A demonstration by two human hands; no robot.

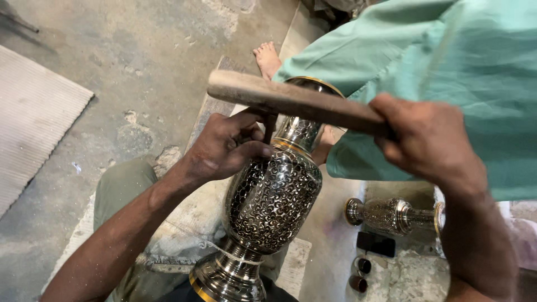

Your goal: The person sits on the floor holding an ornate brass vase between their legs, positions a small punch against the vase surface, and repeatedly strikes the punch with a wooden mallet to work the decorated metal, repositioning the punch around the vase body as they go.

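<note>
lighting: soft, even daylight, moderately bright; faint shadows. glare: sharp white glints on engraved metal vase [273,196]. blur: wooden mallet [296,103] slightly soft. edges: mild wide-angle stretch.

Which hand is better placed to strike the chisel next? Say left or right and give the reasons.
Right, most likely. The right hand grips the wooden mallet, raised just above the thin chisel. The left hand is busy pinching that chisel against the engraved metal vase.
</note>
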